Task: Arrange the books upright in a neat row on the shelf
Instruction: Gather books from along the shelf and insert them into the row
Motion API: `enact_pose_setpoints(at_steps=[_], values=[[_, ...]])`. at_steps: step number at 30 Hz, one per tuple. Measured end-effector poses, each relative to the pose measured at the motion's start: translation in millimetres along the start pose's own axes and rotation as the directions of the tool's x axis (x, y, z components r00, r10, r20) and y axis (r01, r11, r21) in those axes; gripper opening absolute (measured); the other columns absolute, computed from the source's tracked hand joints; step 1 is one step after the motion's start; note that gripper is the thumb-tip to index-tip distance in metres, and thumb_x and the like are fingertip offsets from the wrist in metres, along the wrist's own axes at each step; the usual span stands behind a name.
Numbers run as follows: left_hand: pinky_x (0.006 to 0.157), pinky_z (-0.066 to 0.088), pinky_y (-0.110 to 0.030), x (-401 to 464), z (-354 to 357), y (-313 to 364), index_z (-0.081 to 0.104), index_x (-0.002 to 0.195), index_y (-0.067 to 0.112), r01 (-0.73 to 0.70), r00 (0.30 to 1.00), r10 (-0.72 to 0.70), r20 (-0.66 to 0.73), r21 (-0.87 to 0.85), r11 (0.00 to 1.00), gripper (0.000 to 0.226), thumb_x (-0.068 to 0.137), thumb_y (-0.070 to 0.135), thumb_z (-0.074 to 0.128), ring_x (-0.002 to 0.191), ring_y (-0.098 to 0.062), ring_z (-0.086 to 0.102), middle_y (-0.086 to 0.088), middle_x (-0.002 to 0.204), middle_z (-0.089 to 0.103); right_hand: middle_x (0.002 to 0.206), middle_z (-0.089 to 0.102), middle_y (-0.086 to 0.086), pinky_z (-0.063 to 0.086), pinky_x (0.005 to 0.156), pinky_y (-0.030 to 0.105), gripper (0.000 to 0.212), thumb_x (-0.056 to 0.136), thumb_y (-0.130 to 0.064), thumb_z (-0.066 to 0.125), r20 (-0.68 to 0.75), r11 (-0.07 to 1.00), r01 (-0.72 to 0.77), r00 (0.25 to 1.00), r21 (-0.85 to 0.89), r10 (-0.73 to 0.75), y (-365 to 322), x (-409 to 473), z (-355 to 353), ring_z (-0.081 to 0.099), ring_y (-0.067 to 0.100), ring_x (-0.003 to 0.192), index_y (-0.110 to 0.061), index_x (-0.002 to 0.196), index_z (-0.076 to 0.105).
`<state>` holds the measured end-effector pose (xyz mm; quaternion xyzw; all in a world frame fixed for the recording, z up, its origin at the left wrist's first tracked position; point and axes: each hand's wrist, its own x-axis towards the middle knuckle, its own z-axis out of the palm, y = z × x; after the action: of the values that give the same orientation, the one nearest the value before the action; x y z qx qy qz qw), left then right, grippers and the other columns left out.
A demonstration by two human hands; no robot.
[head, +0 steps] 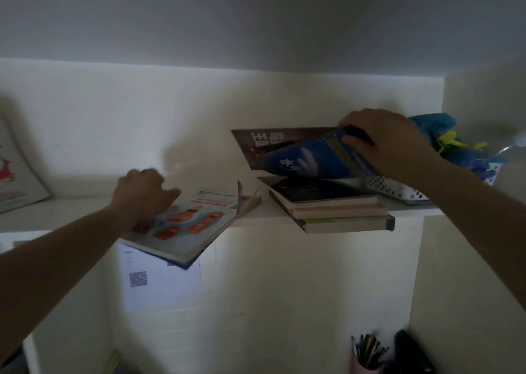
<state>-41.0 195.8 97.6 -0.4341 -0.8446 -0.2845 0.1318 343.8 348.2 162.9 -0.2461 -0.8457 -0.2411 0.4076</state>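
While gripped, blue book (310, 160) under right hand (390, 143), seemingly tilted

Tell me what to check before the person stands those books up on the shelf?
1. Right hand has a firm hold on the tilted blue paperback book: ok, fingers curl round its top edge.
2. Left hand holds the white book with red pictures: cannot tell, it only rests on the cover.
3. That white book sits fully on the white shelf: not ok, its corner hangs over the edge.
4. The stack of three flat books is upright: not ok, and the bottom one overhangs.
5. The white perforated plastic basket leaves room for a row: cannot tell.
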Motion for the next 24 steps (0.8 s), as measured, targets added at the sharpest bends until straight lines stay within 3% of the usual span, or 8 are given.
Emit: enact_pose_setpoints(at_steps=[2,4,7,10,15,19,22,24], values=[[0.107,0.039,-0.044,-5.0,-1.2,16.7,0.056,0.138,0.012,-0.182,0.965,0.143,-0.220,-0.167,0.969,0.060,0.088,0.041,0.075,0.129,-0.038,0.049,-0.021,0.136,0.057,0.106,0.068,0.006,0.046,0.078,0.036,0.019,0.100,-0.023,0.059,0.052,1.000,0.026,0.998,-0.001,-0.026,-6.9,12.4,-0.2,0.061,0.027,0.096,-0.020,0.118,0.064],[0.108,0.039,-0.046,-13.3,-16.6,38.4,0.043,0.148,0.020,-0.441,0.840,0.318,-0.439,-0.213,0.872,0.083,0.080,0.049,0.081,0.134,-0.033,0.043,-0.012,0.145,0.049,0.109,0.067,0.005,0.049,0.082,0.042,0.022,0.101,-0.024,0.056,0.089,0.999,0.041,0.995,0.004,-0.042,-17.0,21.0,-2.0,0.058,0.025,0.098,-0.022,0.121,0.064],[0.104,0.041,-0.041,-21.1,-39.8,68.0,0.031,0.155,0.036,-0.710,0.665,0.650,-0.368,-0.041,0.703,0.097,0.075,0.063,0.079,0.137,-0.020,0.043,0.004,0.151,0.048,0.107,0.064,0.003,0.048,0.078,0.041,0.026,0.101,-0.020,0.051,0.026,0.985,0.172,0.985,0.013,-0.172,-49.0,34.7,-1.1,0.050,0.021,0.097,-0.022,0.123,0.065],[0.090,0.054,-0.041,-17.2,-32.9,77.6,0.031,0.147,0.044,-0.727,0.678,0.705,-0.210,-0.043,0.686,0.084,0.079,0.072,0.071,0.111,-0.021,0.066,0.006,0.128,0.067,0.104,0.063,0.003,0.043,0.077,0.036,0.026,0.096,-0.012,0.056,-0.090,0.965,0.255,0.964,0.063,-0.249,-83.6,51.6,4.4,0.048,0.020,0.094,-0.019,0.119,0.067],[0.079,0.058,-0.040,5.8,-16.3,40.4,0.061,0.120,0.032,-0.658,0.736,0.567,-0.370,-0.195,0.727,0.037,0.089,0.052,0.066,0.088,-0.024,0.072,0.004,0.101,0.076,0.106,0.064,0.006,0.044,0.082,0.036,0.025,0.091,-0.012,0.067,-0.304,0.951,0.263,0.931,0.165,-0.205,-130.2,66.0,26.5,0.051,0.024,0.098,-0.014,0.116,0.067],[0.077,0.055,-0.017,6.8,-23.1,6.6,0.071,0.119,0.019,-0.525,0.846,0.347,-0.405,-0.517,0.676,0.030,0.092,0.030,0.077,0.086,-0.007,0.072,0.010,0.101,0.076,0.138,0.052,0.011,0.038,0.105,0.034,0.068,0.085,-0.041,0.076,-0.534,0.964,-0.033,0.827,0.265,0.175,-149.7,74.9,41.6,0.045,0.028,0.129,-0.012,0.142,0.050],[0.068,0.060,-0.022,7.3,-46.1,-18.3,0.069,0.113,0.016,-0.345,0.938,0.180,-0.296,-0.843,0.412,0.020,0.093,0.013,0.073,0.083,-0.006,0.076,0.012,0.089,0.079,0.137,0.048,0.002,0.043,0.103,0.032,0.099,0.079,-0.047,0.084,-0.072,0.606,-0.380,0.805,0.699,0.589,-162.2,84.0,54.8,0.048,0.018,0.123,-0.016,0.152,0.025],[0.067,0.060,-0.021,9.8,-58.1,-31.0,0.068,0.118,0.009,-0.257,0.960,0.187,-0.207,-0.918,0.302,0.024,0.094,0.007,0.070,0.083,-0.011,0.077,0.008,0.090,0.080,0.126,0.054,0.000,0.051,0.087,0.021,0.092,0.083,-0.037,0.084,0.294,0.251,-0.514,0.755,0.821,0.586,-178.5,91.7,63.9,0.057,0.009,0.104,-0.015,0.150,0.024]])
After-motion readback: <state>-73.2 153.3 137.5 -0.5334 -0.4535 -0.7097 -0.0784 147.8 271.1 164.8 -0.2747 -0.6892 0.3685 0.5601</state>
